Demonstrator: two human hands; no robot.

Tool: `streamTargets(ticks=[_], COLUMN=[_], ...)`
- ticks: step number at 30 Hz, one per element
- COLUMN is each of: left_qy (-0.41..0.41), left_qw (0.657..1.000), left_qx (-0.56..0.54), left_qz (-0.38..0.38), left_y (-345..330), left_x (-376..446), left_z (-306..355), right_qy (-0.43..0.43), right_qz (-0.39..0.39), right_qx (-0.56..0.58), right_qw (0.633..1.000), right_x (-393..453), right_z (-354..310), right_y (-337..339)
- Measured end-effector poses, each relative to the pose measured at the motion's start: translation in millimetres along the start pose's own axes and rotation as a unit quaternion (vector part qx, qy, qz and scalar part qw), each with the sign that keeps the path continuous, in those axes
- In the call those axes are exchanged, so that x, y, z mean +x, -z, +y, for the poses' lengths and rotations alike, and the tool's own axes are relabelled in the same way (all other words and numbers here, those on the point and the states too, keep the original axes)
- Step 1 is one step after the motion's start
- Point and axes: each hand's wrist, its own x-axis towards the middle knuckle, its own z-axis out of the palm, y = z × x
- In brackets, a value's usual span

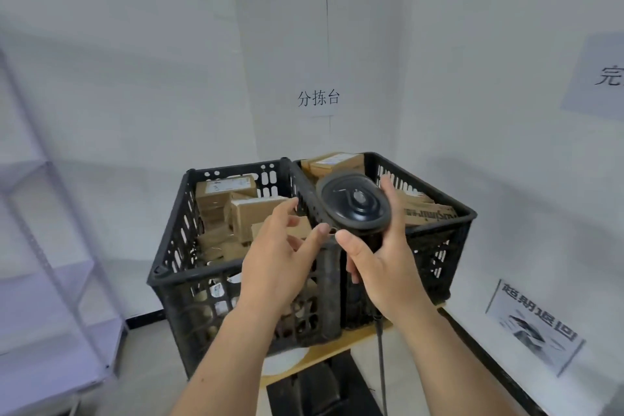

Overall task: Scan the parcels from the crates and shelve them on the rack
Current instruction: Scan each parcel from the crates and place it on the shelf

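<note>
both forearms raised — left hand (282,255) loosely spread, right hand (378,258) curled tight.

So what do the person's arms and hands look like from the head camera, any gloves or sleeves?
Both hands are bare: no gloves on the left hand or the right hand. The forearms are uncovered right down to the bottom edge of the picture, with no sleeve in view. No watch, ring or wristband shows.

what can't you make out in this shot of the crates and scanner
- Parcel labels, head view: too small and blurred to read.
- Right wall sign: cut off by the frame edge.
- Scanner handle: covered by the right hand.
- Left crate bottom: hidden by the left hand and the piled parcels.
</note>
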Motion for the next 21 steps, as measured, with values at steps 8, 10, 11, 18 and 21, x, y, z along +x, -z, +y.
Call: streamTargets(ticks=[8, 10, 11, 18, 21], left_qy=[0.014, 0.007, 0.004, -0.007, -0.014], left_qw=[0.999, 0.999, 0.998, 0.994, 0.991], left_qx=[0.025, 0.041, 0.050, 0.083, 0.107], left_qz=[-0.015, -0.026, -0.031, -0.065, -0.078], left_y=[59, 70, 74, 73, 63], left_x=[48, 63, 71, 122, 141], left_z=[-79, -93, -99, -110, -110], right_qy=[-0.013, -0.013, -0.014, -0.030, -0.034], right_qz=[-0.007, -0.004, -0.003, -0.011, -0.018], right_qx=[0.008, 0.006, 0.004, -0.010, -0.003], right_qw=[1.000, 1.000, 1.000, 0.999, 0.999], right_x=[36, 45, 50, 83, 98], right_z=[17, 20, 22, 33, 40], right_y=[-83, -95, -100, -105, -100])
